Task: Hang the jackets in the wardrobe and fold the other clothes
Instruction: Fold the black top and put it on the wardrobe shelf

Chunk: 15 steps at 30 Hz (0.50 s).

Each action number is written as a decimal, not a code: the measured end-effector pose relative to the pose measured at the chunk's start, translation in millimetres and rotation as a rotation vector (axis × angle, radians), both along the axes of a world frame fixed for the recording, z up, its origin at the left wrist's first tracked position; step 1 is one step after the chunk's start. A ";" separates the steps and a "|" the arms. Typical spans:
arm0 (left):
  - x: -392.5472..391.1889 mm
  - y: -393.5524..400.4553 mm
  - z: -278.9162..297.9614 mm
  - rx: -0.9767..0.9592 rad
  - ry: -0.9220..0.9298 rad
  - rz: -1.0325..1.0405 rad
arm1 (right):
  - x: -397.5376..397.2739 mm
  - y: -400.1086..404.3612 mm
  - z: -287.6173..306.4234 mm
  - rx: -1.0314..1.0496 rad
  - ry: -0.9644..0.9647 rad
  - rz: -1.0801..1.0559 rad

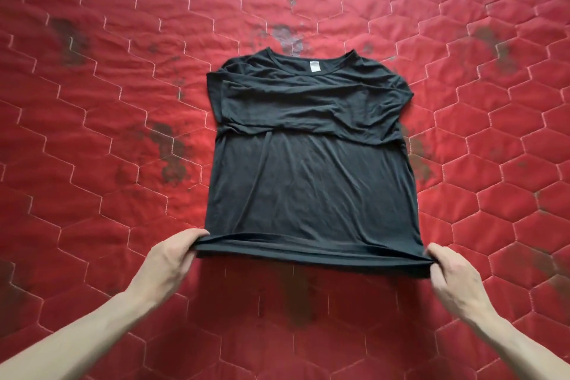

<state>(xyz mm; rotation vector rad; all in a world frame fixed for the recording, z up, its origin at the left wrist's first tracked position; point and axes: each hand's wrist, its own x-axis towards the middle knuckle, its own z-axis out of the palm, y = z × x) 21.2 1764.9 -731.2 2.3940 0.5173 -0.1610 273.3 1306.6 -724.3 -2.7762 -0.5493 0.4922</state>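
Observation:
A black T-shirt point(311, 176) lies spread on the red quilted bedspread point(92, 133), neck away from me, with a small white label inside the collar. Both sleeves are folded across the chest. My left hand point(172, 259) pinches the hem's left corner, and my right hand point(453, 274) pinches its right corner. The hem is lifted a little off the bed and casts a shadow below it. No jacket or wardrobe is in view.
The red bedspread with white hexagon stitching and dark faded patches fills the whole view. No other clothes or objects show on it.

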 end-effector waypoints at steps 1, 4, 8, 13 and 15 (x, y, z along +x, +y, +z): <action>6.8 4.3 1.4 -0.015 0.004 0.042 | 7.6 7.7 5.8 0.050 -0.008 0.006; 31.5 18.9 -0.4 -0.038 -0.011 0.166 | 37.6 27.0 11.9 0.096 -0.035 0.025; 76.0 37.3 -10.1 -0.173 -0.102 0.347 | 86.4 48.9 5.3 0.101 -0.103 0.010; 132.3 58.6 -22.9 -0.248 -0.184 0.597 | 145.2 79.0 -5.1 0.231 -0.114 -0.011; 150.8 66.2 -33.3 -0.316 -0.203 0.693 | 167.4 89.5 -10.8 0.259 -0.054 -0.064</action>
